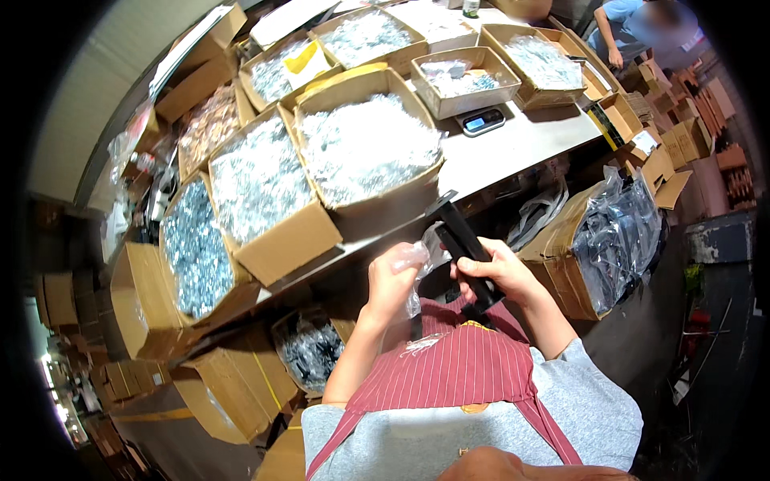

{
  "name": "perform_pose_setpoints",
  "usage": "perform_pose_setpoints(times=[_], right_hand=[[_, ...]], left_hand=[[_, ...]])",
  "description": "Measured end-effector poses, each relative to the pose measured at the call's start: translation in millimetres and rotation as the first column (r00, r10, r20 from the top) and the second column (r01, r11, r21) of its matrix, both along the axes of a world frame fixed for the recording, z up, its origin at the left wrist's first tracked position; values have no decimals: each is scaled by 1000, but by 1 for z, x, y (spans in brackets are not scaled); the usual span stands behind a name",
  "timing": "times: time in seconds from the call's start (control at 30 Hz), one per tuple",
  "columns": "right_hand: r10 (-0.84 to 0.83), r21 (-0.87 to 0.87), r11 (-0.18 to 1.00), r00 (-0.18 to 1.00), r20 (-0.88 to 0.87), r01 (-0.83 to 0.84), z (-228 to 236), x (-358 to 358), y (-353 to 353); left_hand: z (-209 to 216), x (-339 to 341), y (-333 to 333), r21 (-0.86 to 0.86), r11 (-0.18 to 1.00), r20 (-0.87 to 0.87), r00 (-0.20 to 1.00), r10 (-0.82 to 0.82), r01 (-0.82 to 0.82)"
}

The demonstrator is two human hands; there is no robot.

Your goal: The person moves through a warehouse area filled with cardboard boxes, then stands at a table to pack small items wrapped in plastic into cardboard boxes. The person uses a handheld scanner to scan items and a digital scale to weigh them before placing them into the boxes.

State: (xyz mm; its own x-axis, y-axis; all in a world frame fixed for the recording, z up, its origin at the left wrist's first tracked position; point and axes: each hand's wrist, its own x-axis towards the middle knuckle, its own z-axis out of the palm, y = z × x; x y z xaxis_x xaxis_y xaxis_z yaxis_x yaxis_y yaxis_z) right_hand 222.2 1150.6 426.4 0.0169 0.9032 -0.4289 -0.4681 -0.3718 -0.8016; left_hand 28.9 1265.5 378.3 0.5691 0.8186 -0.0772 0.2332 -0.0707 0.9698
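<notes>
Dim floor spreads around the bench, and flattened and stacked cartons crowd the space past its right end, near a co-worker in blue. Across the left and middle of the bench, whose top is white, I have open boxes standing close together. A wide box at the bench's middle is heaped with shiny packets; just left of it, a flap box holds more of the same. Bluish packets fill another box at the bench's left end. Below the bench, toward its right, a big carton bulges with black pieces in clear plastic; below its left part, a tilted carton sits open. My striped red apron faces the bench's near edge. Toward the back of the bench is a small box of packets, with a scale just in front of it.

Between my apron and the bench is the black part, long and slanted, its upper end toward the bench. Of my hands, the right hand grips it, thumb across it; the left hand, closed like a loose fist, holds a crumpled clear bag beside it. Whether bag and part touch, I cannot tell.
</notes>
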Motion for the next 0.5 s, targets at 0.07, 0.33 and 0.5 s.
perform_pose_setpoints(times=[0.07,0.33,0.5], right_hand=[[47,56,998,982,-184,-37,13,17,12],[304,152,953,855,-421,-264,-5,149,64],[523,364,835,391,-757,-413,-25,241,97]], left_hand=[[10,23,11,84,996,-60,998,-22,27],[38,118,51,511,854,122,974,-189,102],[54,193,70,434,878,266,903,-339,202]])
